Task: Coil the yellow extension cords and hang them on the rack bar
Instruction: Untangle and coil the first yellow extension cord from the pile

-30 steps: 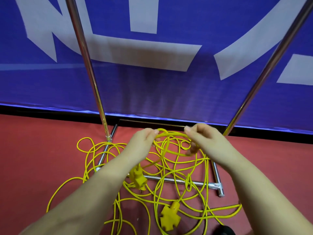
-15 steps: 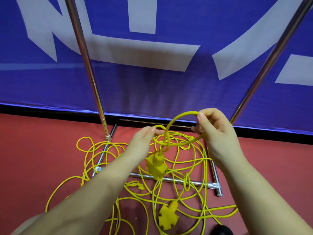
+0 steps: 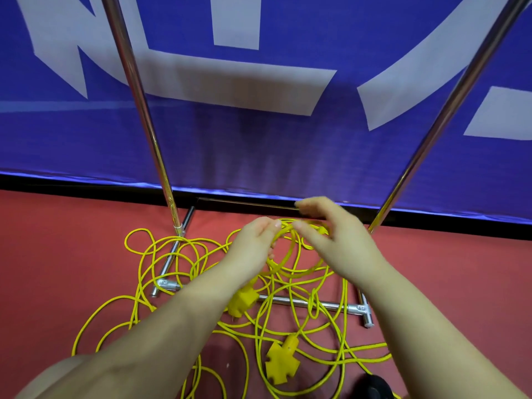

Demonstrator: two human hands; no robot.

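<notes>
Tangled yellow extension cords (image 3: 161,272) lie on the red floor around the base of a chrome rack. My left hand (image 3: 253,249) grips a small coil of cord (image 3: 288,254), and a yellow socket block (image 3: 241,302) dangles below it. My right hand (image 3: 336,237) pinches the cord at the top of that coil with thumb and forefinger, right beside the left fingertips. A second yellow socket block (image 3: 280,362) lies on the floor near the bottom. The rack's hanging bar is out of view.
Two chrome rack uprights, the left (image 3: 144,110) and the right (image 3: 449,110), rise on either side. The low cross tube (image 3: 331,306) lies under the cords. A blue banner (image 3: 259,154) stands close behind. A dark object (image 3: 374,387) sits at the bottom edge.
My right hand has come down and left from its raised position, laying the lifted loop onto the coil in my left hand. The dangling socket block has swung lower.
</notes>
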